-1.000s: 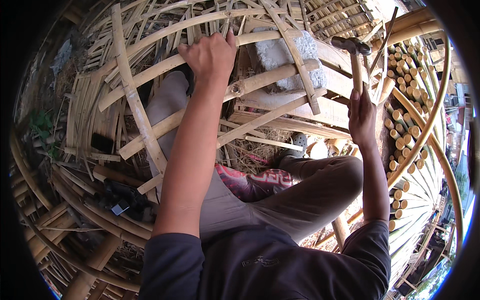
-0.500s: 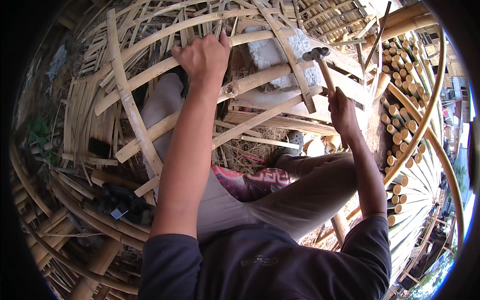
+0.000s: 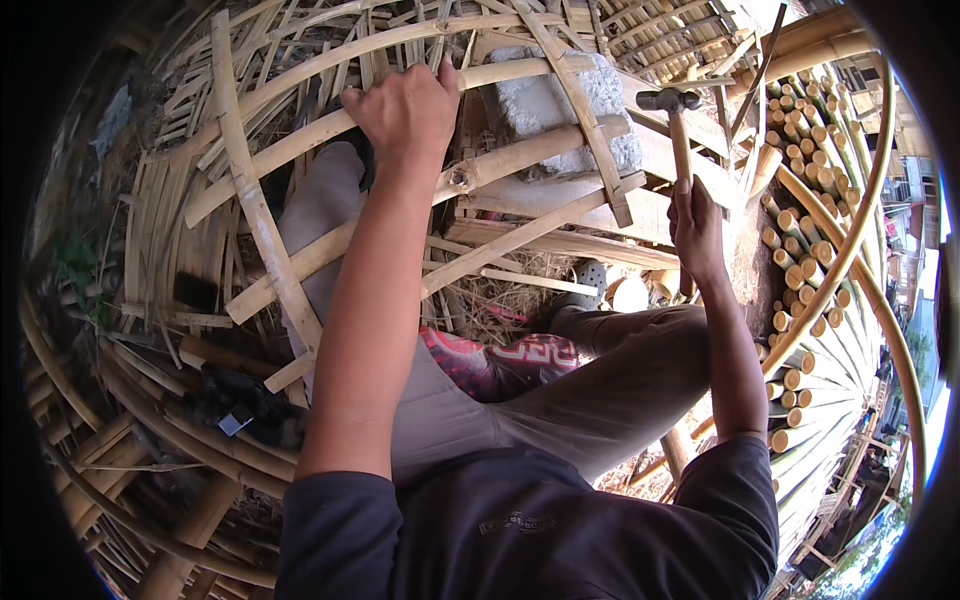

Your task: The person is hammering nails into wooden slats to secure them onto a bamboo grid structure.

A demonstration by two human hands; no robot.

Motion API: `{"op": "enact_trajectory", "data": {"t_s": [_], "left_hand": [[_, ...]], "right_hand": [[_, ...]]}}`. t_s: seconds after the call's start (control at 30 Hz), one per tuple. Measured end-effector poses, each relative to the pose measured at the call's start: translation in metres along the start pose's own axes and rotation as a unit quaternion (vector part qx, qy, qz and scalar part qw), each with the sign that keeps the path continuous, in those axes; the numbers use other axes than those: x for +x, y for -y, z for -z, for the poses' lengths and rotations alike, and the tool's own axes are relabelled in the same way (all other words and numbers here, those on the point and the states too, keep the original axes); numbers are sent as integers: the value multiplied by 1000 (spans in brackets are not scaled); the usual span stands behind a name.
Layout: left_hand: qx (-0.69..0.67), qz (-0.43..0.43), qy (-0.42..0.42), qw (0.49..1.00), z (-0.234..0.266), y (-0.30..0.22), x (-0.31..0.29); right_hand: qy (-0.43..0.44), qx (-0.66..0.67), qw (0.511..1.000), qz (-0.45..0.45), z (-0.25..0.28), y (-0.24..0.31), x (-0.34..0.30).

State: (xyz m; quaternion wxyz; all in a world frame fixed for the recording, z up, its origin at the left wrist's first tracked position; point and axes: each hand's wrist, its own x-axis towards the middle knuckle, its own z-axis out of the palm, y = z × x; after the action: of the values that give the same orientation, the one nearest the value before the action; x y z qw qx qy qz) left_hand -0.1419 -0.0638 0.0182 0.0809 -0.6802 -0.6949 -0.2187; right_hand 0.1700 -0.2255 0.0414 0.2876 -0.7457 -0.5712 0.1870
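My left hand (image 3: 405, 112) is wrapped round one long bamboo slat (image 3: 295, 146) of a lattice frame. The frame's several long slats are crossed by a left crosspiece (image 3: 252, 185) and a right crosspiece (image 3: 578, 105). Under the right crosspiece stands a rough pale concrete block (image 3: 518, 112), with slats passing over it. In my right hand (image 3: 698, 230) is a wooden-handled hammer (image 3: 681, 145). Its dark metal head is up, to the right of the block and apart from the frame. The frame's near left part reaches over my left leg.
Cut bamboo poles (image 3: 815, 260) are stacked at the right, with curved bamboo strips (image 3: 868, 210) in front. Loose slats (image 3: 160, 245) lie at the left, and a dark bundle (image 3: 245, 405) sits below them. Wooden boards (image 3: 560, 243) lie near the block. My knees are bent beside the frame.
The hammer has swung up and to the right, away from the right crosspiece, with my right hand following. My left hand keeps its place; the frame's left end has shifted slightly left.
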Motion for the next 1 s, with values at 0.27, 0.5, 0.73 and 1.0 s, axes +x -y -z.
{"op": "enact_trajectory", "data": {"t_s": [0.27,0.5,0.73,1.0], "left_hand": [[-6,11,18,1000,0,-1,0],[-3,1,16,1000,-1,-1,2],[2,-7,-1,1000,0,-2,1],[3,1,-5,1000,-3,-4,-3]], "right_hand": [[26,-48,998,32,-6,-5,1],[49,-59,995,66,-9,1,-6],[-51,58,996,-36,-4,11,-7],[-37,-65,997,26,-7,17,-11]]}}
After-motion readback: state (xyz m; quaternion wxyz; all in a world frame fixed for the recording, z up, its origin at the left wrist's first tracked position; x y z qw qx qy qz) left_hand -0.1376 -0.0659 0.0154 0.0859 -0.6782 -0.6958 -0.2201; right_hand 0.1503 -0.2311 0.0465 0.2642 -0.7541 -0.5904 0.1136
